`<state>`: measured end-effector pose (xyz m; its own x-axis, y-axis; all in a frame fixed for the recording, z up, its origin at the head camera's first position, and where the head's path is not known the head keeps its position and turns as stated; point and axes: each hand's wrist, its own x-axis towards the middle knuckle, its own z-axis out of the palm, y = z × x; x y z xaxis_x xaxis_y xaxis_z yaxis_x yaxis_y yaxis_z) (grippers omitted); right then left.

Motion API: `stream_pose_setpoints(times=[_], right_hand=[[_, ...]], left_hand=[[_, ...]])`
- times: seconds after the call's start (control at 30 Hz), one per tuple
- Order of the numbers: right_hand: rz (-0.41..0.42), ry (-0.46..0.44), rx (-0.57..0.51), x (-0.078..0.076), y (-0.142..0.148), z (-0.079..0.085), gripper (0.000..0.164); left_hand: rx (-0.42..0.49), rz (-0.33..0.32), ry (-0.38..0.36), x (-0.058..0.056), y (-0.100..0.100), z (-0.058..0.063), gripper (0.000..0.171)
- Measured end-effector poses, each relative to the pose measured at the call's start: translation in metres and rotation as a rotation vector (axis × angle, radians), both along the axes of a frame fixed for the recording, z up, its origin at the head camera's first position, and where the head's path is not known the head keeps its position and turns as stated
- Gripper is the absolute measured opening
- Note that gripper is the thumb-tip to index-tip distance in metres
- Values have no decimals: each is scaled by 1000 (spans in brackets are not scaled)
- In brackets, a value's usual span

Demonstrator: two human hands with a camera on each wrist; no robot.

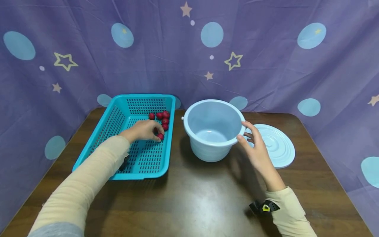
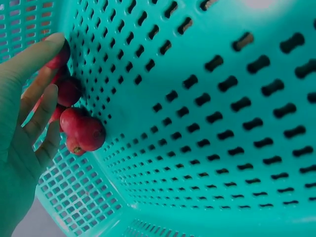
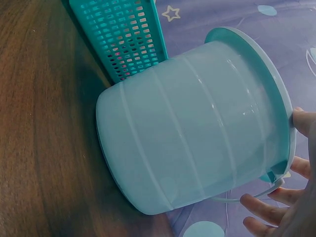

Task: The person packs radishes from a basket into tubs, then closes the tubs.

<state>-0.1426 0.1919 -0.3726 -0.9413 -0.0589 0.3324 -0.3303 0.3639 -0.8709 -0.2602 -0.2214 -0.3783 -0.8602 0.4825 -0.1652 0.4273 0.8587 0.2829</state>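
Observation:
My left hand [image 1: 147, 130] reaches into a turquoise perforated basket [image 1: 170, 144] at the left. Its thumb and fingers pinch a small red fruit [image 1: 160, 136] near the basket's right wall. Several more red fruits [image 2: 90, 133] lie beyond, by the same wall. At the right, my right hand [image 1: 257, 149] has its fingers spread at the rim of a pale blue bucket [image 1: 211, 151], thumb and index fingertips right at the edge. The bucket stands upright on the table, and its inside shows no contents. In the right wrist view, the other fingers overlap the bucket's handle [image 3: 227, 200].
A round pale blue lid [image 1: 278, 146] lies on the brown wooden table [image 1: 195, 204], to the right of the bucket and partly behind my right hand. Behind the table hangs a purple curtain [image 1: 165, 65] with stars and blue dots.

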Motion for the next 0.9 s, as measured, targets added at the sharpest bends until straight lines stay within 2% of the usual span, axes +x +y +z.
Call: stream_pose_setpoints(times=[0.23,0.67,0.9], right_hand=[[-2,-4,-11,3,-1,-5,52],[-5,4,3,0,0,-2,52],[-5,15,7,-2,0,-2,52]], left_hand=[[148,24,-64,5,-6,13,27],[316,146,2,5,0,50,30],[368,165,14,10,10,67,31]])
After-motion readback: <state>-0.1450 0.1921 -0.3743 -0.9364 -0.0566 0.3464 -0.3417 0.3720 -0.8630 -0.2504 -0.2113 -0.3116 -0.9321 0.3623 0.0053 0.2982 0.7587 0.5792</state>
